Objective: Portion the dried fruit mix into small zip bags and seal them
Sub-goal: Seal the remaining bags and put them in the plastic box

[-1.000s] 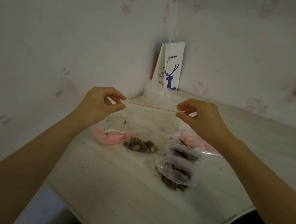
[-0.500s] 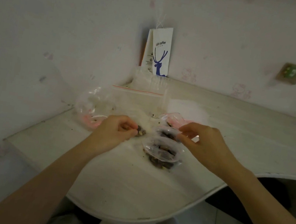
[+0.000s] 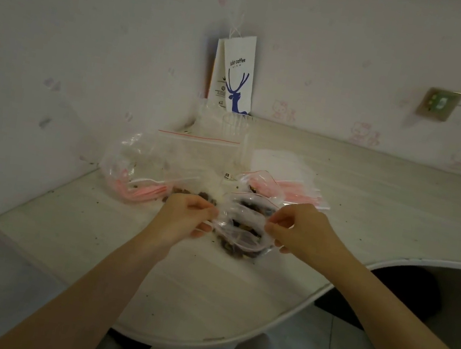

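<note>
A small clear zip bag with dark dried fruit inside lies on the pale table between my hands. My left hand pinches its left edge and my right hand pinches its right edge. Another small filled bag sits just behind it, and a third lies farther back. A large clear zip bag with a red seal line stands behind them, with loose dried fruit at its base.
A crumpled plastic bag with pink-striped zip bags lies at the left. More flat pink-striped bags lie at the right. A white paper coffee bag stands in the wall corner. The table's curved edge runs at the front right.
My hands let go of the large bag's top, came down to the table, and took hold of the small filled bag's two sides. The view tilted downward.
</note>
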